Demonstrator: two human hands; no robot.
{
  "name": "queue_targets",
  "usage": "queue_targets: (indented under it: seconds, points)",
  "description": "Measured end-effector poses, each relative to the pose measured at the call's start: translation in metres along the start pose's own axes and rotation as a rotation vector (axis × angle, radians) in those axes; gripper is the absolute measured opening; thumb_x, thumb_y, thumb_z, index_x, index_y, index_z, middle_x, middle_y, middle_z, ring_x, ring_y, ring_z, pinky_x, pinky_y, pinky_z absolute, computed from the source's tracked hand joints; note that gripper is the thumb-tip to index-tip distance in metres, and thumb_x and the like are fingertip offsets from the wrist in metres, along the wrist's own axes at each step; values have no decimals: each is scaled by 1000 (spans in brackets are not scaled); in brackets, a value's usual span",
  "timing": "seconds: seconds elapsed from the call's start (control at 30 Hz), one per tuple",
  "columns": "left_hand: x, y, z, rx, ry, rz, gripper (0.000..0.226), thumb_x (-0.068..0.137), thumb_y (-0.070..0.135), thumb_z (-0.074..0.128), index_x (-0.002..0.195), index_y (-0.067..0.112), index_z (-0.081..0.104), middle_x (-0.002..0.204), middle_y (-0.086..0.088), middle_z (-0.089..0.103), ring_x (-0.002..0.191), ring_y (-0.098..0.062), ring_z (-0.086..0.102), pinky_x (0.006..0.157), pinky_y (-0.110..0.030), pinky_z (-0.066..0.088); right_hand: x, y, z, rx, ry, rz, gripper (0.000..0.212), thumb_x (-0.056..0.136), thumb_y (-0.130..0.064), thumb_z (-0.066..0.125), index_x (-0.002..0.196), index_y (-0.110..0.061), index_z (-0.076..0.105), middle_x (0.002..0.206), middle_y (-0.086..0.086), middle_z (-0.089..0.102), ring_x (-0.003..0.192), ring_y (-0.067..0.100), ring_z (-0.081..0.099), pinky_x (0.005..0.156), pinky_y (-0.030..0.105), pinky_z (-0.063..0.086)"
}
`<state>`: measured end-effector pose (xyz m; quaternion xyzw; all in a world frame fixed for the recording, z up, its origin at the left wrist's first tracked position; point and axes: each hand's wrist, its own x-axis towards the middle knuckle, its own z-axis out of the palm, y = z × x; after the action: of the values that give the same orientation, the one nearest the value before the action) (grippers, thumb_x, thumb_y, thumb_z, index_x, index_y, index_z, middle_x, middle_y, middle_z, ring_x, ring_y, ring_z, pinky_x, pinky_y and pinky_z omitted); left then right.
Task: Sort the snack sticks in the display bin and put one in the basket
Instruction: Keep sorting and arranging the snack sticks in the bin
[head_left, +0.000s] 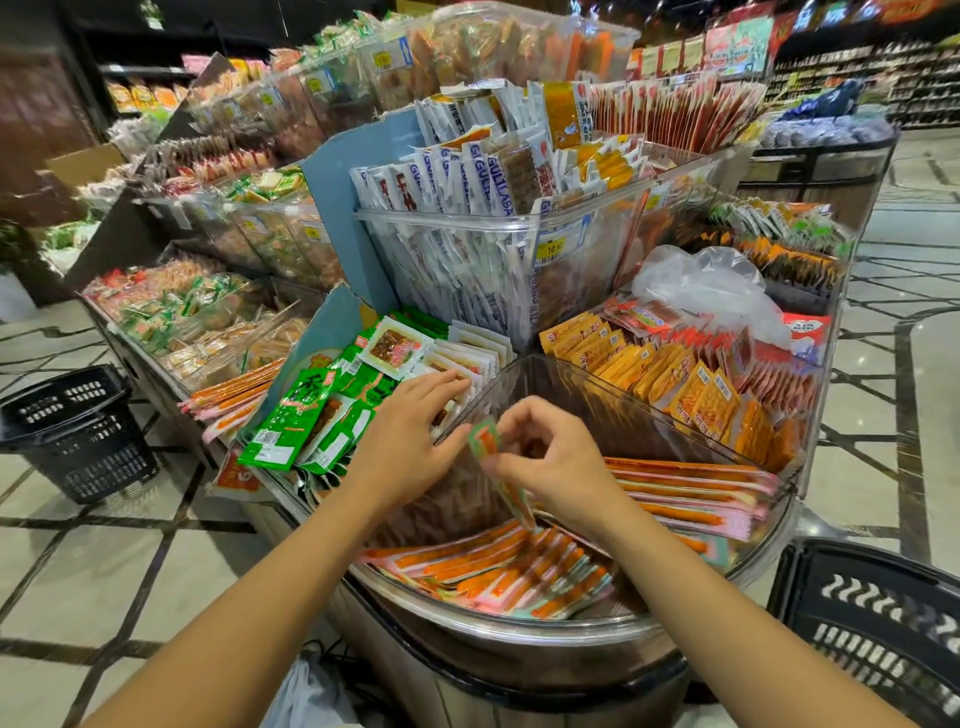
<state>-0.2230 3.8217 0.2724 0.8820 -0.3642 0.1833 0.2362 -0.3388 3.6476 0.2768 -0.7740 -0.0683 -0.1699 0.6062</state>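
1. pinching a snack stick (506, 486) between thumb and forefinger, the right hand (558, 462) hangs over the display bin (498, 631); its other fingers are curled in.
2. the held stick is tilted, with its green-edged top toward 11 o'clock and its lower end toward 5 o'clock. there it reaches the pile of snack sticks (493, 571) lying flat in the near part of the bin.
3. more long sticks (691, 493) lie stacked in the same bin at 3 o'clock of the right hand.
4. the left hand (410, 441) is at 9 o'clock of the right hand. its fingers are straight and close together, and their tips rest on white packets (483, 343) in the next compartment. its thumb is just beside the stick's top; i cannot tell whether it touches.
5. green packets (291, 421) spill at 9 o'clock of the left hand.
6. a black basket (872, 623) stands on the floor at 4 o'clock of the bin, and a second black basket (78, 431) stands well apart at 9 o'clock.
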Motion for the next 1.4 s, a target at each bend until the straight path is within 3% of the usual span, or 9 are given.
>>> queue_targets:
  seconds: [0.13,0.33,0.47,0.57,0.7,0.83,1.03,1.2,1.4]
  points:
    - [-1,2,-1,32,-4,2,58,91,50,54,143,25,54,151,10,49,140,-12,40,119,-38,33,3,-9,-15,-15,325,-54,24,81,-6,78,89,-21,61,80,7,62,73,21,56,71,35,48]
    - [-3,2,0,98,28,60,52,94,45,57,141,20,57,148,4,53,136,-18,46,116,-39,38,6,-39,-47,-156,425,-101,6,92,-15,67,92,-17,61,85,9,65,80,28,61,77,51,53]
    - [-4,17,-4,212,119,205,43,95,43,51,125,16,65,131,-1,62,120,-24,57,105,-39,43,4,-53,-66,-280,423,-118,18,91,-15,69,102,-23,56,87,1,65,79,14,60,75,36,53]
    - [-12,50,-1,-21,60,149,46,95,53,48,127,24,64,121,10,64,113,-9,55,99,-29,42,1,-58,-74,-307,404,-129,26,92,-17,70,109,-29,56,94,-6,65,87,7,59,73,18,49]
    - [-24,83,17,-399,-118,3,34,90,55,60,114,32,69,97,20,71,90,1,66,81,-29,55,2,-58,-78,-307,431,-179,14,94,-20,67,102,-31,61,89,-6,70,83,10,68,77,39,57]
    - [-33,81,29,-451,-118,-34,23,89,54,63,95,34,72,80,13,71,76,-10,68,72,-43,56,0,-60,-80,-278,484,-216,10,98,-17,64,92,-23,70,80,-6,71,76,7,67,65,29,55]
    - [-35,83,30,-496,-98,-32,15,92,46,64,86,34,71,78,13,71,76,-12,69,72,-43,56,0,-64,-82,-221,473,-171,25,103,-17,55,89,-17,75,85,4,72,85,17,65,78,38,53]
    - [-35,85,25,-550,-111,-59,14,96,35,65,84,31,72,80,11,72,79,-12,69,76,-42,56,-2,-64,-73,-44,334,-30,15,102,-21,56,96,-27,69,84,-5,69,71,4,63,56,19,49]
    - [-34,88,22,-607,-101,-66,6,95,29,69,94,31,74,85,13,74,81,-7,71,75,-27,55,-11,-35,-59,-294,138,67,8,92,-27,72,85,-22,73,80,2,72,77,17,69,77,43,58]
